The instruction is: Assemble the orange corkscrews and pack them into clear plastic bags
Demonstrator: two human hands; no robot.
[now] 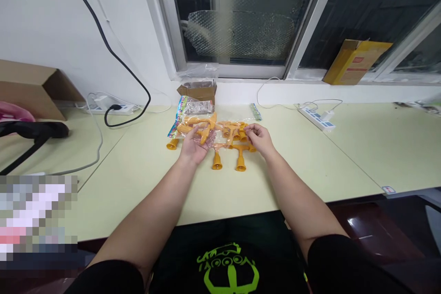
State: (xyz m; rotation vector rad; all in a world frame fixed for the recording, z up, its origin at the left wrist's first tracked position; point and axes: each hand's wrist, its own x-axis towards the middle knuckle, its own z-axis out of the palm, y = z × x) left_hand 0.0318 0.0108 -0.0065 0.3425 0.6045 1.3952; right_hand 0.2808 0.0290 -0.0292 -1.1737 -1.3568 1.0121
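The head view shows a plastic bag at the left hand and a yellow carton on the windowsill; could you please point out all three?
Plastic bag [177, 116], head view: printed edge strip.
Left hand [194, 150], head view: palm.
Yellow carton [357, 64], head view: printed face.

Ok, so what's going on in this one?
Someone at a table is handling orange pieces. The left hand holds a clear bag with some of them showing at it; the right hand is at more pieces alongside, but whether it grips one is too small to tell. Others lie on the table, and a small cardboard box stands behind the bag.
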